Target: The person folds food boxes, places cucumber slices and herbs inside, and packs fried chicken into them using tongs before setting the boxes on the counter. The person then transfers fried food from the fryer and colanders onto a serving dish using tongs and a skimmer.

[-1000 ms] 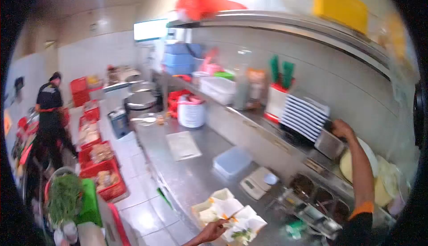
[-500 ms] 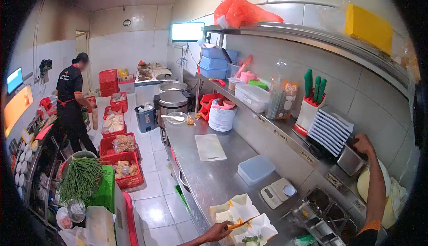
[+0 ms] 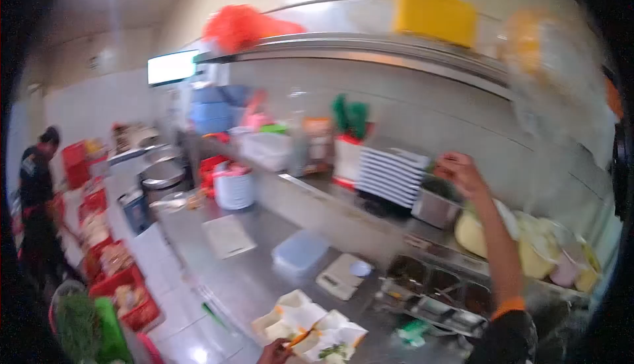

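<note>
At the bottom, my left hand (image 3: 275, 352) is closed on the orange edge of an open paper food box (image 3: 350, 332). Pale food and chopped green leaves (image 3: 335, 350) lie inside the white box. My right hand (image 3: 461, 174) is raised over a metal container (image 3: 436, 209) on the lower shelf, its fingers pinched together. Dark greens (image 3: 441, 189) show at the container's top. Blur hides what the right fingertips hold, if anything.
Sauce tubs (image 3: 444, 283), a kitchen scale (image 3: 340, 278), a lidded plastic box (image 3: 300, 252) and a cutting board (image 3: 228, 236) are on the steel counter. Stacked white trays (image 3: 393, 176) and green-handled knives (image 3: 350, 116) stand on the shelf. A co-worker (image 3: 39, 199) stands far left.
The view has swung right and blurred. My right hand has risen from beside the metal container to above it, fingers now pinched. My left hand stays on the food box.
</note>
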The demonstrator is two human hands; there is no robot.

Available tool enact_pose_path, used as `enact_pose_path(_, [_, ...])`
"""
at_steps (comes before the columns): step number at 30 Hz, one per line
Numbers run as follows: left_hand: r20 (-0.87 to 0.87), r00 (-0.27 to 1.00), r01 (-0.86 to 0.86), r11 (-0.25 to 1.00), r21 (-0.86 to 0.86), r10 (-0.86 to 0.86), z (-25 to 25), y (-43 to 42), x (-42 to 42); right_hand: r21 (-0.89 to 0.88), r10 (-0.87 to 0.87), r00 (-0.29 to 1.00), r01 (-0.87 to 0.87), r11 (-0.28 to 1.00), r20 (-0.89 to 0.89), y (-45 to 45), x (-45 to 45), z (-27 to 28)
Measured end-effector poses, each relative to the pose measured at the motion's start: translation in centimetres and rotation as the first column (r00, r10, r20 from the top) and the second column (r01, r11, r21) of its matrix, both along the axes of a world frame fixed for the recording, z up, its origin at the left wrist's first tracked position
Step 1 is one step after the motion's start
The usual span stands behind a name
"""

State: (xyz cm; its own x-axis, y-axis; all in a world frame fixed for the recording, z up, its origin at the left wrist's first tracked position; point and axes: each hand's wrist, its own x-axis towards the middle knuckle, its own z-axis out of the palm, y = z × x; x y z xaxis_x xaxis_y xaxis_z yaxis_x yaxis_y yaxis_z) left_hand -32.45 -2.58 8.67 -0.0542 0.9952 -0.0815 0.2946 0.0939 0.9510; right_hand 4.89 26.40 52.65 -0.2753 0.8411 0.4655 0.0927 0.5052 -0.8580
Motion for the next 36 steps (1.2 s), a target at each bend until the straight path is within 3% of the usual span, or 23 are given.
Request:
enact_pose_path(1, [0.253,0.967,-0.036,0.963,0.266,-0.034,0.0,-0.5,0.5,-0.024,-0.022,1.0,0.022,0.999,-0.006,-0.8,-0.5,0.0])
enact_pose_path(5, [0.129,0.992,-0.025,0.985,0.168,0.003,0.2,-0.7,0.2,-0.086,0.046,0.995,-0.054,0.995,-0.088,-2.8,-0.8,0.2])
enact_pose_path(9, [0.209,0.977,-0.007,0.97,0.245,-0.046,1.9,-1.2,-0.2,-0.051,0.134,0.99,-0.137,0.989,-0.053,-4.3,-1.8,0.2])
enact_pose_path(11, [0.043,0.996,-0.089,0.99,0.109,0.084,2.0,-1.1,-0.4,-0.033,0.14,0.989,-0.141,0.989,-0.051,-4.5,-2.2,0.1])
enact_pose_path(12, [0.089,0.994,-0.086,0.981,0.174,0.071,-7.2,0.9,-2.4,-0.032,0.15,0.987,-0.152,0.988,-0.05,-4.5,-2.8,-0.6])
enact_pose_path(13, [-0.271,0.953,-0.052,0.957,0.287,0.133,-5.3,0.8,-2.2,-0.103,0.172,0.984,-0.176,0.979,-0.048,-5.5,-4.1,-1.2])
enact_pose_path(14, [-0.127,0.987,-0.086,0.994,0.067,0.094,-4.0,-0.1,-2.5,-0.037,0.104,0.989,-0.101,0.994,0.1,-6.4,-5.7,-1.8])
enact_pose_path(15, [-0.108,0.973,-0.188,0.97,0.156,0.206,-5.6,0.0,-2.6,0.03,0.045,0.969,-0.054,0.998,0.242,-7.1,-7.6,-3.7])
enact_pose_path(16, [-0.212,0.952,-0.199,0.973,0.119,0.221,-3.4,-0.2,-2.8,-0.084,0.115,0.962,-0.097,0.992,0.249,-8.0,-9.9,-7.1])
enact_pose_path(17, [-0.231,0.928,-0.244,0.946,0.214,0.292,-3.6,0.0,-3.0,0.0,0.087,0.936,-0.093,0.996,0.341,-9.4,-12.3,-10.2])
enact_pose_path(18, [-0.06,0.955,-0.274,0.944,0.182,0.289,-1.6,-0.2,-3.0,0.116,0.037,0.908,-0.093,0.989,0.418,-10.8,-14.3,-12.9])
enact_pose_path(20, [0.074,0.945,-0.325,0.94,0.105,0.319,-0.9,-0.4,-3.2,0.197,0.089,0.876,-0.204,0.959,0.474,-12.1,-17.6,-21.1])
enact_pose_path(21, [0.075,0.942,-0.334,0.938,0.088,0.328,-1.1,-0.4,-3.1,0.456,0.069,0.811,-0.394,0.798,0.581,-12.2,-19.1,-25.0])
enact_pose_path(22, [0.104,0.931,-0.358,0.931,0.072,0.35,-1.2,-0.3,-3.0,0.464,-0.01,0.699,-0.464,0.755,0.715,-12.0,-20.2,-30.3])
enact_pose_path(23, [0.13,0.919,-0.381,0.923,0.058,0.372,-1.5,-0.5,-3.1,0.519,0.012,0.691,-0.553,0.652,0.722,-12.3,-21.7,-34.0])
enact_pose_path(25, [0.092,0.918,-0.392,0.918,0.064,0.386,-3.7,-0.6,-3.6,0.327,0.098,0.518,-0.664,0.672,0.85,-13.0,-23.4,-40.3])
enact_pose_path(27, [-0.002,0.93,-0.365,0.922,0.129,0.368,-2.5,-0.2,-3.4,-0.018,0.254,0.294,-0.62,0.784,0.921,-13.6,-23.6,-44.7])
enact_pose_path(28, [-0.107,0.935,-0.314,0.929,0.195,0.339,-2.1,0.1,-3.7,-0.025,0.265,0.296,-0.621,0.783,0.918,-13.9,-23.5,-45.2])
enact_pose_path(29, [-0.109,0.935,-0.315,0.931,0.185,0.338,-1.5,0.8,-3.9,0.074,0.243,0.437,-0.592,0.802,0.866,-14.0,-22.8,-45.5])
enact_pose_path(30, [-0.237,0.929,-0.245,0.953,0.181,0.284,-1.0,1.7,-3.8,0.168,0.214,0.566,-0.547,0.82,0.796,-13.9,-22.1,-45.7])
enact_pose_path(32, [-0.358,0.909,-0.166,0.973,0.161,0.214,-1.1,3.3,-3.5,0.12,0.209,0.579,-0.478,0.87,0.788,-14.3,-20.8,-43.3])
enact_pose_path(34, [-0.615,0.773,-0.059,0.983,0.173,0.154,-3.2,5.7,-3.2,0.074,0.192,0.634,-0.368,0.927,0.749,-14.8,-19.6,-40.7])
enact_pose_path(36, [-0.62,0.78,-0.026,0.995,0.097,0.08,-5.2,7.4,-3.2,0.049,0.176,0.653,-0.312,0.949,0.736,-15.6,-18.4,-39.2])
